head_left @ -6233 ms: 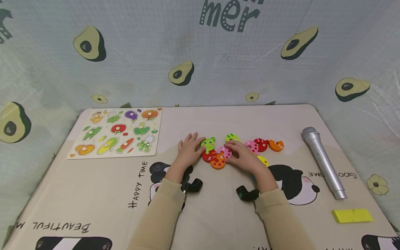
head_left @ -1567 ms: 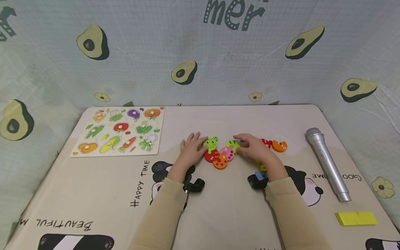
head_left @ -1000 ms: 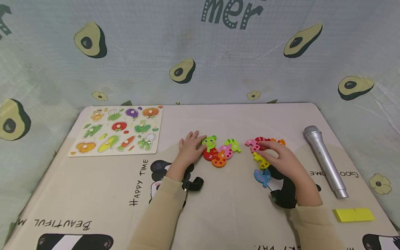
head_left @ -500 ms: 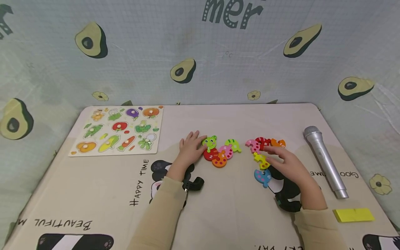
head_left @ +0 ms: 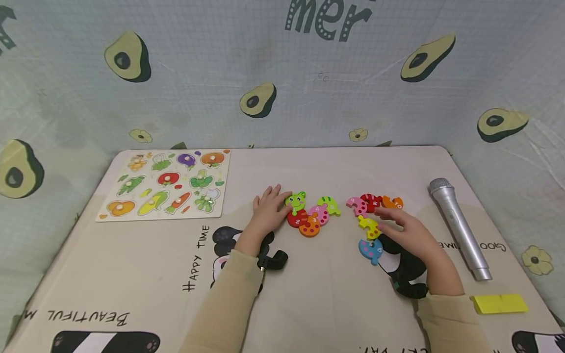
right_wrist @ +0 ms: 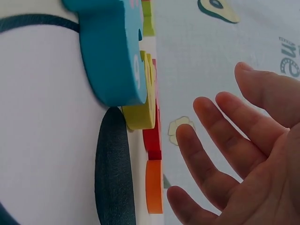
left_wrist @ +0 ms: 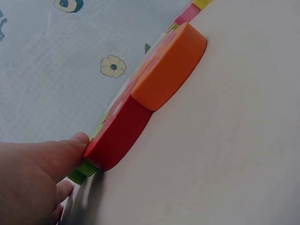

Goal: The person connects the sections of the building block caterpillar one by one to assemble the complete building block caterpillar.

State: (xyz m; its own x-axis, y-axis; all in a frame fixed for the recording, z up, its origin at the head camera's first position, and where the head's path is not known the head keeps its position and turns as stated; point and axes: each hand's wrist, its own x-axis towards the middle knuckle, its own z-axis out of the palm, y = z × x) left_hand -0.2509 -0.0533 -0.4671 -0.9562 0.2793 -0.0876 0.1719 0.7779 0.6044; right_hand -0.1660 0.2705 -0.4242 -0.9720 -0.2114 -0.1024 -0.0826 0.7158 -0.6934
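My left hand [head_left: 267, 211] pinches the green smiling-face puzzle piece [head_left: 296, 200] at its left side; in the left wrist view the thumb [left_wrist: 70, 150] meets the green and red pieces. From that face runs a chain: a red piece [head_left: 296, 219], an orange piece [head_left: 309, 227], a pink piece [head_left: 320, 214] and a green striped piece [head_left: 329, 206]. My right hand [head_left: 410, 233], fingers spread and holding nothing, hovers right of a yellow piece [head_left: 368, 228]. Around it lie a blue piece [head_left: 370, 250], a pink piece [head_left: 357, 205], a red piece [head_left: 371, 202] and an orange piece [head_left: 392, 202].
A vegetable puzzle board [head_left: 163, 185] lies at the back left. On the right are a silver microphone [head_left: 459, 228] and a yellow block [head_left: 499, 304]. A patterned cloth covers the table, and an avocado-print curtain [head_left: 318, 88] hangs behind it.
My right hand left the green striped piece, which now sits against the pink one, and moved right over the loose pieces. The left hand stayed at the green face.
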